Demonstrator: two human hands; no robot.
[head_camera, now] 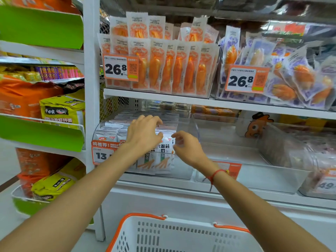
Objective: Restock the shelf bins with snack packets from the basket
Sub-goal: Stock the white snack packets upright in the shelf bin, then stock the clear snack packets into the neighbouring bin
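1. The white snack packets [160,157], printed with black characters, a green stripe and orange sticks, stand upright in rows inside the clear plastic shelf bin [183,171] on the lower shelf; they fill its left part.
2. The left hand [143,135] reaches over the packets, fingers bent with their tips on the packet tops; whether it grips one I cannot tell.
3. The right hand [187,144] hovers just beside the front packets, fingers loosely curled, holding nothing.
4. The white perforated plastic basket with orange rim [181,235] sits below both forearms.
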